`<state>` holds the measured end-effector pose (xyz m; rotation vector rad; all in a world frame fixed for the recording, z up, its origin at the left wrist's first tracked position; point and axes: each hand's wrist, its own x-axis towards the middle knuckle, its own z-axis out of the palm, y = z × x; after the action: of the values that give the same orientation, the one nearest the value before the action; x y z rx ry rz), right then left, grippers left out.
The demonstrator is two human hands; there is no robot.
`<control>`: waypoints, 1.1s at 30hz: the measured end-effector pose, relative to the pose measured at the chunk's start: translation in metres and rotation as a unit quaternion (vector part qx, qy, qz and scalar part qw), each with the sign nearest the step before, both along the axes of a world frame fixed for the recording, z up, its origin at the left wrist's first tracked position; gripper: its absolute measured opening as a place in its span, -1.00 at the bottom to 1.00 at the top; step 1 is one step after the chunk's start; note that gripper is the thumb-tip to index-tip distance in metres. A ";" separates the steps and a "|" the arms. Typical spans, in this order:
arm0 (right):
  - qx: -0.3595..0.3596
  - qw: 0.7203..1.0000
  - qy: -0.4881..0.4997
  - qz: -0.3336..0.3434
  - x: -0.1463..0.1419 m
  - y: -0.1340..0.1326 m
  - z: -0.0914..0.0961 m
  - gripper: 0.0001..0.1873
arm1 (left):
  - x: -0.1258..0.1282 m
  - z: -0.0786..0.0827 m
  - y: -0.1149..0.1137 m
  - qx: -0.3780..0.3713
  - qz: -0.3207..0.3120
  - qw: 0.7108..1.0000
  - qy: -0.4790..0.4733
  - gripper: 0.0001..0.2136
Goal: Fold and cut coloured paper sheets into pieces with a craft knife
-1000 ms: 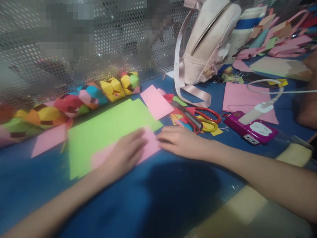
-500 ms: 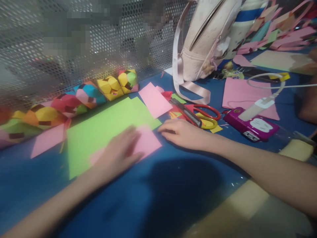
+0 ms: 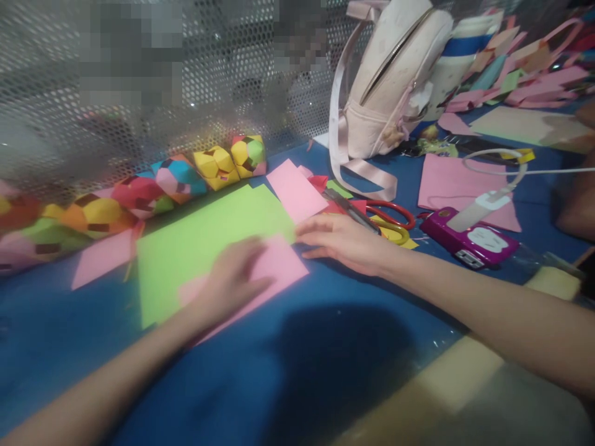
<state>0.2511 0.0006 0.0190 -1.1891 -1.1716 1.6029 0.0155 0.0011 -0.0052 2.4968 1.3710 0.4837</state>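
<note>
A pink paper sheet (image 3: 283, 263) lies over green paper (image 3: 186, 260) on the blue table. My left hand (image 3: 235, 275), somewhat blurred, rests on the pink sheet with its fingers stretched out. Just right of the sheet's corner is my right hand (image 3: 341, 241), its fingers extended and the thumb a little apart, near the edge of the green paper; it holds nothing visible. Beyond it, a smaller pink paper (image 3: 296, 189) overlaps the green. Scissors with a red handle (image 3: 393, 207) lie behind my right hand, among red and yellow paper scraps.
Folded paper balls (image 3: 216, 167) line the mesh panel (image 3: 209, 80). A white backpack (image 3: 390, 87) stands at the back. A purple power strip (image 3: 469, 238) with a plugged-in white cable sits right, beside pink sheets (image 3: 441, 179). Part of another person shows at the right edge.
The view has shifted slightly. My right hand's fingers have spread a little at the sheet's corner. My left hand stays on the pink sheet, whose lower edge now shows more below the hand.
</note>
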 end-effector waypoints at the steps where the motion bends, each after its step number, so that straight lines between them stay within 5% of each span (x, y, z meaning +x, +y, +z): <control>1: -0.022 0.999 0.023 -0.009 -0.003 0.002 0.002 -0.90 | 0.000 -0.001 0.000 -0.001 0.000 1.000 -0.005 -0.52; 10: -0.022 0.999 0.041 -0.008 -0.026 0.019 0.003 -0.89 | -0.001 -0.004 -0.003 -0.016 0.010 0.998 -0.053 -0.55; 16: 0.038 0.997 0.041 -0.049 -0.026 0.019 -0.003 -0.91 | -0.001 -0.006 -0.002 -0.003 -0.003 1.000 -0.028 -0.49; 24: -0.062 0.985 0.160 -0.032 -0.028 0.017 -0.005 -0.96 | 0.006 -0.001 -0.004 -0.014 0.012 0.999 -0.043 -0.40; 33: -0.065 0.974 0.218 -0.026 -0.023 0.016 0.002 -0.91 | 0.011 0.005 -0.011 -0.004 0.037 0.992 -0.119 -0.47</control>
<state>0.2283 0.0161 0.0207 -0.8737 -0.7584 1.8052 0.0264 -0.0102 0.0003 2.2989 1.3713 0.7617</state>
